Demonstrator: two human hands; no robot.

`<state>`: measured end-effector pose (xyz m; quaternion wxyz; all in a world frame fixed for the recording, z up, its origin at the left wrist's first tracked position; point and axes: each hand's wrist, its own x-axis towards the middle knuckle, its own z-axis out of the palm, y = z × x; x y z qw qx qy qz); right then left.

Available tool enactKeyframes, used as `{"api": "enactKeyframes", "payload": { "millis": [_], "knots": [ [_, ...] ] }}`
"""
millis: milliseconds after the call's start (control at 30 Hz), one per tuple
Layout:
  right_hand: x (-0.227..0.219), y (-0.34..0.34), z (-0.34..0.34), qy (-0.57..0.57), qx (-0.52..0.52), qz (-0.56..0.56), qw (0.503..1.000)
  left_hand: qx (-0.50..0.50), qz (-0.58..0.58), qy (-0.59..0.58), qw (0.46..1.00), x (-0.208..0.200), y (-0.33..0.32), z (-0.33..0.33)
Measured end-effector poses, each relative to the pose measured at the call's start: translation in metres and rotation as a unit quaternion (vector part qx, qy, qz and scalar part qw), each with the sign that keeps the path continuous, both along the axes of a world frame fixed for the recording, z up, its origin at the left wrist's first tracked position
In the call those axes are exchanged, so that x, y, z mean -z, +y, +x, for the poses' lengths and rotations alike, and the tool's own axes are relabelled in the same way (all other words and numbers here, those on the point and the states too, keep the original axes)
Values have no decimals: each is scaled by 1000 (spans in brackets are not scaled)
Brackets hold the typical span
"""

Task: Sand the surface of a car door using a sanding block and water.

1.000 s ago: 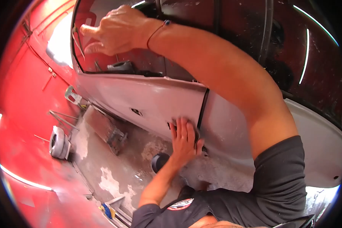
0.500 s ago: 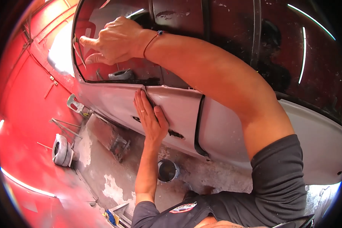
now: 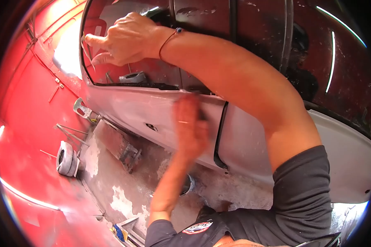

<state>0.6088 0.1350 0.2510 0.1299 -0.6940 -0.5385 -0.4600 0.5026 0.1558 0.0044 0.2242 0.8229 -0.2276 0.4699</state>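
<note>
My left hand [image 3: 190,123], smeared by motion, is on the pale grey door panel [image 3: 132,101] just below the window line. A dark flat pad [image 3: 203,115] shows beside its thumb, pressed between hand and panel; its exact kind is unclear. My right arm crosses in front of the dark side windows [image 3: 255,24]. Its hand [image 3: 130,41] rests against the glass near the left end, index finger and thumb stretched apart, the other fingers curled. A thin pale strip [image 3: 86,52] lies along the window edge by those fingertips. A dark handle opening [image 3: 151,127] shows in the panel.
Below the car stands a bucket [image 3: 188,185], partly behind my left forearm. On the floor at left are stacked grey tyres [image 3: 66,158], a metal stand [image 3: 72,131] and a worn board [image 3: 113,138]. A red wall [image 3: 33,103] rises at far left.
My left hand has swept right along the panel with the dark pad, uncovering the left handle opening and covering the other one. My right hand has stayed at the window.
</note>
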Motion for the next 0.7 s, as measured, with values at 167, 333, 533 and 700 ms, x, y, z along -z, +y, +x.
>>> {"api": "enactKeyframes", "payload": {
  "millis": [167,333,533,700],
  "knots": [
    [-3,-4,0,18,18,-33,999,-9,93,6,996,-16,-48,-22],
    [3,-6,-3,-1,-6,-10,1000,-4,3,14,1000,0,6,-6],
    [-7,-28,-7,-6,-13,-45,999,6,54,16,998,-12,-38,-20],
    [1,-27,-12,14,15,-17,1000,-161,-59,35,985,-3,129,21]
  ]
}}
